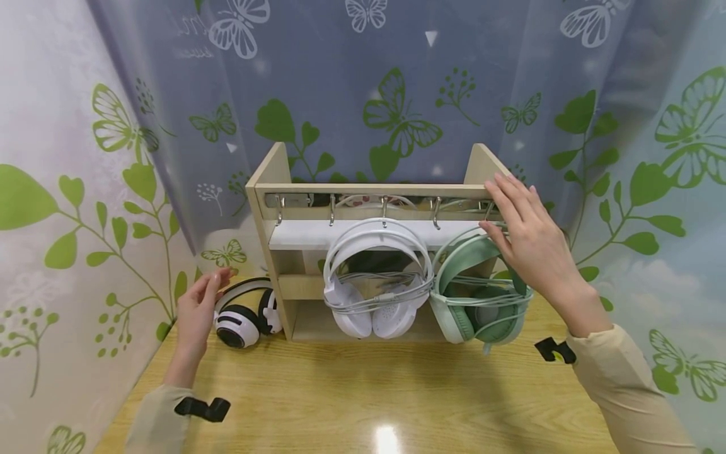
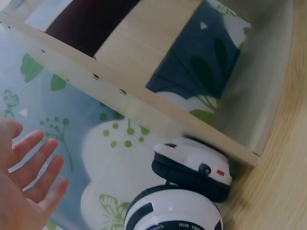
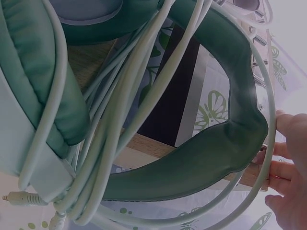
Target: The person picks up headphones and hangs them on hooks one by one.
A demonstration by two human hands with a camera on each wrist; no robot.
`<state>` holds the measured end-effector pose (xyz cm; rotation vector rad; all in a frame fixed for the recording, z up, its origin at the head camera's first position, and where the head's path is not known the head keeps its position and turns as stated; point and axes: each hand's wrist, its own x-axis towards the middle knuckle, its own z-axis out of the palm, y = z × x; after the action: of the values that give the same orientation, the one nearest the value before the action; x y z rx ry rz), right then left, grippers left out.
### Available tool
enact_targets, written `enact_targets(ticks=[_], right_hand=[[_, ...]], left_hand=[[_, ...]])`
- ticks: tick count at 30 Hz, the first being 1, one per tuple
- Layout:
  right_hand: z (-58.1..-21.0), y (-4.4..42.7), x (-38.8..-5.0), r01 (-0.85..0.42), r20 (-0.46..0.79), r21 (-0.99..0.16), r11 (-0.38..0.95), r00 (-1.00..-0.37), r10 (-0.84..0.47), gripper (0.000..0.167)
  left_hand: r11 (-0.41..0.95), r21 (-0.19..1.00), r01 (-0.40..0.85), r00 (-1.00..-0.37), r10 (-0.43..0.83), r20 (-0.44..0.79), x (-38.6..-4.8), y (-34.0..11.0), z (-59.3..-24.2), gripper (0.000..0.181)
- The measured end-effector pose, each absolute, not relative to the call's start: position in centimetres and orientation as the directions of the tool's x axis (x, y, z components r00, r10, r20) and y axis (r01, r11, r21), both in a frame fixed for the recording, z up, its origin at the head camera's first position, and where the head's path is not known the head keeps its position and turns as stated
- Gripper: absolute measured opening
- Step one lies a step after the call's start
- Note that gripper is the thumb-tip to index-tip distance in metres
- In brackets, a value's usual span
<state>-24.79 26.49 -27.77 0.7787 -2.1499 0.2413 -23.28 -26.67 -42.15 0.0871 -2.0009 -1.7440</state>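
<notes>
A pale wooden rack with a row of metal hooks stands on the table. White headphones with a bundled cable hang from its middle hook. Green headphones, cable wound across the earcups, hang at the right end. My right hand rests on the rack's top right corner, fingers fairly straight and thumb in front, beside the green headband. My left hand holds nothing, its fingers loosely bent. It is beside black-and-white headphones, which lie on the table against the rack's left side.
A printed curtain with butterflies and leaves surrounds the back and both sides. The wooden table extends in front of the rack. A dark strap piece sits at the left sleeve, another at the right.
</notes>
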Motion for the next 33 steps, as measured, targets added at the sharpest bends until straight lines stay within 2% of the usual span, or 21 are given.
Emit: enact_targets(ticks=[10, 17, 24, 33], right_hand=[[-27.7, 26.5, -24.8, -0.609, 0.758, 0.087, 0.788, -0.474, -0.449, 0.059], [-27.8, 26.5, -24.9, -0.609, 0.76, 0.088, 0.788, -0.47, -0.448, 0.061], [-27.8, 26.5, -24.9, -0.609, 0.763, 0.091, 0.788, -0.466, -0.448, 0.063], [-27.8, 26.5, -24.9, -0.61, 0.765, 0.093, 0.787, -0.462, -0.448, 0.063]], left_hand=[[0.516, 0.84, 0.169, -0.897, -0.271, 0.348, -23.7, -27.6, -43.7, 0.044], [0.575, 0.792, 0.206, -0.894, -0.218, 0.391, -24.0, -28.1, -44.9, 0.045], [0.669, 0.729, 0.143, -0.905, -0.211, 0.371, -24.2, -28.6, -46.4, 0.048], [0.791, 0.599, 0.128, -0.911, -0.144, 0.385, -24.5, -29.0, -47.7, 0.053]])
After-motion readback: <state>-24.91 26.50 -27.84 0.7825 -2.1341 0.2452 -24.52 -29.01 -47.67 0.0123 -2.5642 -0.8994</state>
